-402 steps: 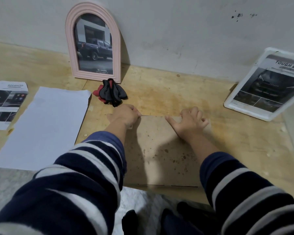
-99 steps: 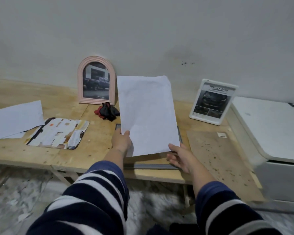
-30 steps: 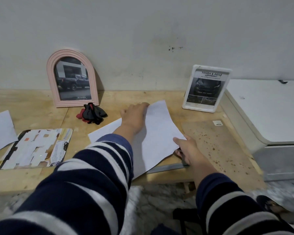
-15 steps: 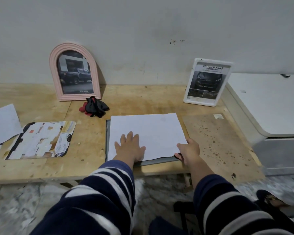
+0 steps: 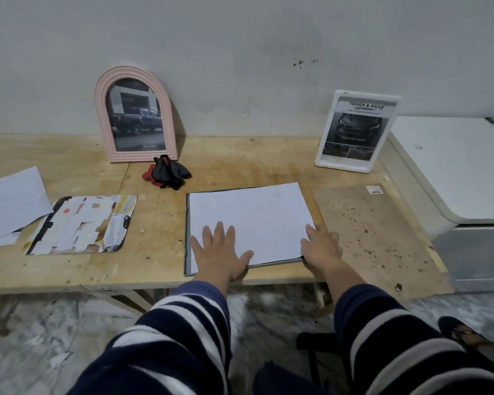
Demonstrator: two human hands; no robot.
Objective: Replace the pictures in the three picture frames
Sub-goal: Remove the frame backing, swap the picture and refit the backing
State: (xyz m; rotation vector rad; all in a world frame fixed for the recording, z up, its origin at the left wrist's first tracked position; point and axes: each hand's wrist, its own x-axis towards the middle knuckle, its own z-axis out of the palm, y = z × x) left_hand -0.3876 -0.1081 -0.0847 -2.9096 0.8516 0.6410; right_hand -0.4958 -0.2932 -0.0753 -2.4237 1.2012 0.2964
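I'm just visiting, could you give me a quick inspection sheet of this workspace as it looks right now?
Surface: wooden table, stained, against a wall.
Job's things: white sheet lying on the grey frame; brown backing board beside it; pink arched frame and white frame lean on the wall, both with car pictures.
Clutter: red-black gloves; torn picture; loose paper.
Hands: left hand flat on the sheet; right hand at its right edge.
Cables: nothing seen.
Surroundings: white cabinet, marbled floor.
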